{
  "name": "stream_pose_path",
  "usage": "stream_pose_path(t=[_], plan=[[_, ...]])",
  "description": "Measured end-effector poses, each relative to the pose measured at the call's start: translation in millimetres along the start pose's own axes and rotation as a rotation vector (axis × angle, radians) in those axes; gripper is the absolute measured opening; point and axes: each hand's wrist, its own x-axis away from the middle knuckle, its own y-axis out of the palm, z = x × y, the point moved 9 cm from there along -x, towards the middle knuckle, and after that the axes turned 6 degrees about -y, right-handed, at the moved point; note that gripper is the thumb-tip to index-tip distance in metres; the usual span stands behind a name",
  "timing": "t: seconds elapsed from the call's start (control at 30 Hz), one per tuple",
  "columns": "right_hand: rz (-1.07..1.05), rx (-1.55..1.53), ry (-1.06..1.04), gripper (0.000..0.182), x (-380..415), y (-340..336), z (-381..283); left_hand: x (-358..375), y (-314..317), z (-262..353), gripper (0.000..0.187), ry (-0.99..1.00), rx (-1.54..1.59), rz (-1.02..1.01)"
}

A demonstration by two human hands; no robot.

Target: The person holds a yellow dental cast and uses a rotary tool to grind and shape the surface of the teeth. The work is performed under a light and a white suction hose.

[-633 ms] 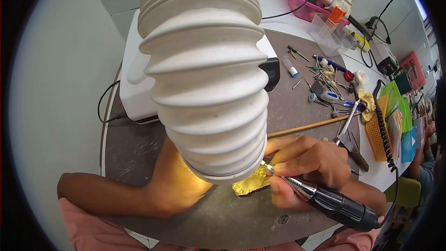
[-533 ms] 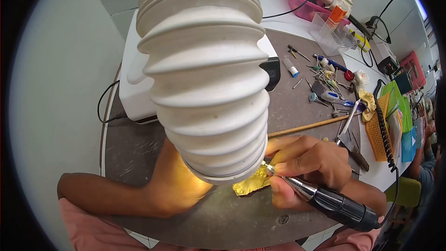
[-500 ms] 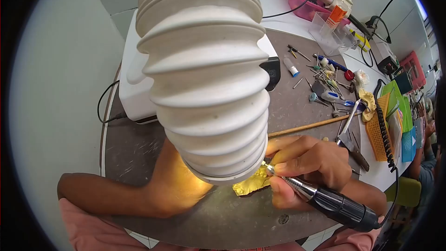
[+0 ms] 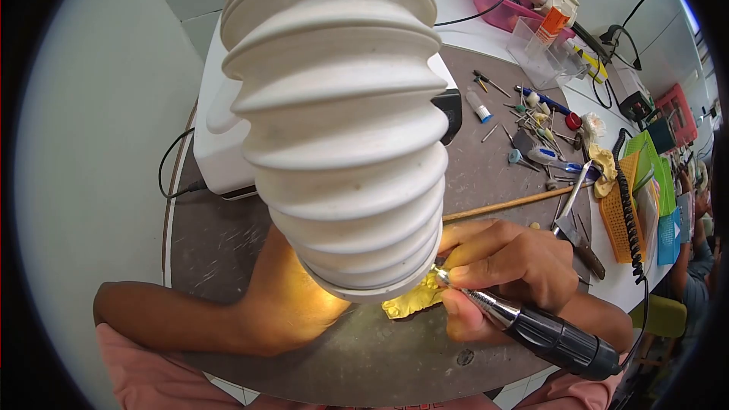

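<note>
"What's new in the head view?"
"Barely anything: the framing shifts slightly, and the white hose (image 4: 342,144) with it. The right hand (image 4: 524,266) keeps its fingers closed around the handpiece (image 4: 558,340)."
"Meaning?"
"Work at the yellow cast (image 4: 410,304) looks steady, with no change of tool."
"Where's the cast?"
"By the hose's mouth, partly hidden, at the handpiece's tip. Whether they touch, I can't tell."
"And the left hand (image 4: 323,308)?"
"Mostly behind the hose; I can't tell its grip."

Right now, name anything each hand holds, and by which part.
Right hand: the handpiece, by its silver front end. Left hand: mostly hidden by the white hose; cannot tell.
</note>
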Motion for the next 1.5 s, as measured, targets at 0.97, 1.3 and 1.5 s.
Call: stream_pose_path(t=[0.97, 1.3, 1.5], plan=[[-0.003, -0.049, 0.031, 0.025, 2, -2, -1, -1, 4, 11, 0.021, -0.147, -0.034, 0.031], [-0.007, 0.027, -0.012, 0.026, -4, -3, -5, -2, 8, 16, 0.013, -0.102, -0.02, -0.024], [-0.021, 0.037, 0.029, 0.026, -4, -2, -4, -2, 10, 17, 0.012, -0.127, -0.017, -0.033]])
